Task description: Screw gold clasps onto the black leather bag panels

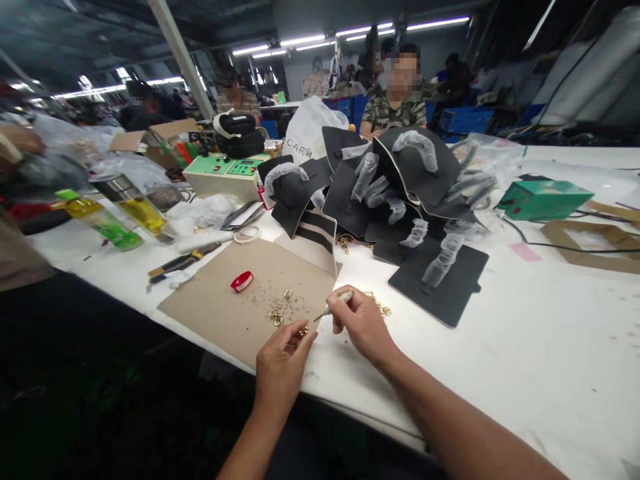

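Note:
Between the thumb and fingers of my left hand (283, 360) is a small gold metal ring fitting (303, 331). My right hand (363, 323) grips a small screwdriver (340, 301) with a pale handle, its thin tip pointing left toward the fitting. Whether the tip touches the fitting I cannot tell. Both hands are over the near edge of a brown cardboard sheet (200, 300). On the sheet lie loose gold fittings (276, 319), many tiny screw-like bits (287, 307) and a red oval container (243, 281). More gold fittings (383, 308) lie partly hidden behind my right hand.
Black panels with plastic-wrapped handles (440, 273) are piled beyond my hands. A green box (547, 199) with cables stands at the right. Bottles (100, 220), a cutter-like tool (180, 261) and a control box (225, 177) are at the left. Other people sit across the table.

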`<state>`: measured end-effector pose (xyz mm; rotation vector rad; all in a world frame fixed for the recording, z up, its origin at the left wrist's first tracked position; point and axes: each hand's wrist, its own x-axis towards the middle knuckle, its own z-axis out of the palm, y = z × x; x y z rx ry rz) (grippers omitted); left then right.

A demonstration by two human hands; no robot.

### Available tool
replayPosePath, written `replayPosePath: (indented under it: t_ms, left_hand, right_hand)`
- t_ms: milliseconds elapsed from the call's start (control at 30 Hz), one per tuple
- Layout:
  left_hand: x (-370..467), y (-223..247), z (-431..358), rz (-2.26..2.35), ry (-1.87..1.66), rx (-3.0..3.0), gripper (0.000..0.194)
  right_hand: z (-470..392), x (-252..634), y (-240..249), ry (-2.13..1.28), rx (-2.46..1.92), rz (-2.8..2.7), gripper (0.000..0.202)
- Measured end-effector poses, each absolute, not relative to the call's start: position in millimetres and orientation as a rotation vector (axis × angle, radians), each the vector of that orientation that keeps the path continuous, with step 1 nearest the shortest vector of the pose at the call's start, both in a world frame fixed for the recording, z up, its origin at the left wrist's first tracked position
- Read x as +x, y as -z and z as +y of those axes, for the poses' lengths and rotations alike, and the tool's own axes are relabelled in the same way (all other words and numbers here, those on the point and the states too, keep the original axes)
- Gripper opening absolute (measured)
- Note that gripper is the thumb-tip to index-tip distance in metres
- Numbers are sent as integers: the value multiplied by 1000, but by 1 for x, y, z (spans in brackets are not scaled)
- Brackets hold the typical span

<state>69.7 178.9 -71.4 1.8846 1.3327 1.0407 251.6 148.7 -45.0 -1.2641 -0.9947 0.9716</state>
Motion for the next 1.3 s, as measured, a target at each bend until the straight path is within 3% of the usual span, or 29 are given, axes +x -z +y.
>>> replayPosePath:
  t_ms: [900,1300]
  left_hand:
    - [67,88,181,1174,-1061,2107,21]
    - [69,68,182,1359,-1029,2039,22]
  right_hand:
    - [147,238,53,-677,-1369,-1527,15]
    - [156,245,53,-1001,-1326,-1118,32]
